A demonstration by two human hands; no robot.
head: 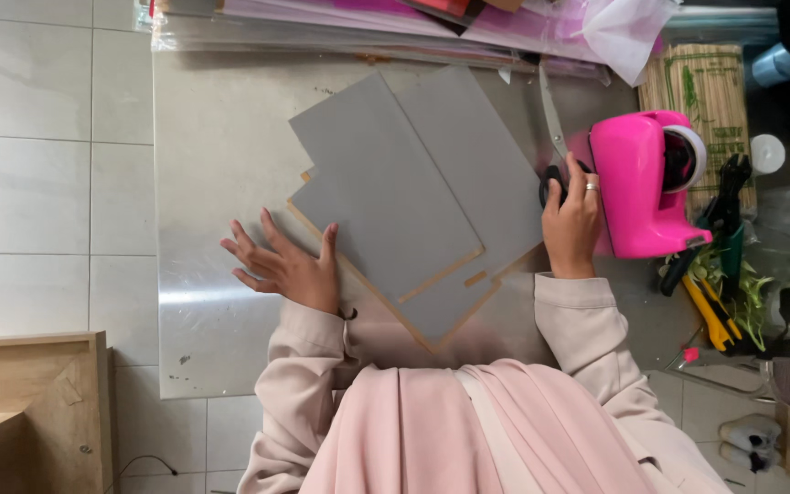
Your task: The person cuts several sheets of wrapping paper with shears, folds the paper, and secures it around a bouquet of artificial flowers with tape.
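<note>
Head view of a person at a work table. The left hand (pixel 283 265) lies flat on the shiny table (pixel 221 165) with its fingers spread apart, holding nothing; its thumb touches the near edge of the grey cardboard sheets (pixel 413 197). The right hand (pixel 571 224) is curled around the black handles of a pair of scissors (pixel 552 137), with a ring visible on one finger; the scissor blades run away from the hand, lying over the far edge of the cardboard, and whether the blades are parted cannot be told.

The grey cardboard sheets lie overlapping between the two hands, at the middle of the table, with brown edges showing along their near sides and a small rectangular notch cut into the lower sheet. Just beside the right hand, touching it or nearly so, stands a pink tape dispenser (pixel 644 183) carrying a roll of tape. Beyond the dispenser lies a bundle of bamboo skewers (pixel 701 91) in a clear wrapper. Near the dispenser's base, black and yellow hand tools (pixel 715 274) lie among green leaves. Along the table's far edge lie stacked pink and clear plastic sheets (pixel 395 23). A wooden piece of furniture (pixel 29 402) stands on the tiled floor (pixel 29 137), well apart from the left hand.
</note>
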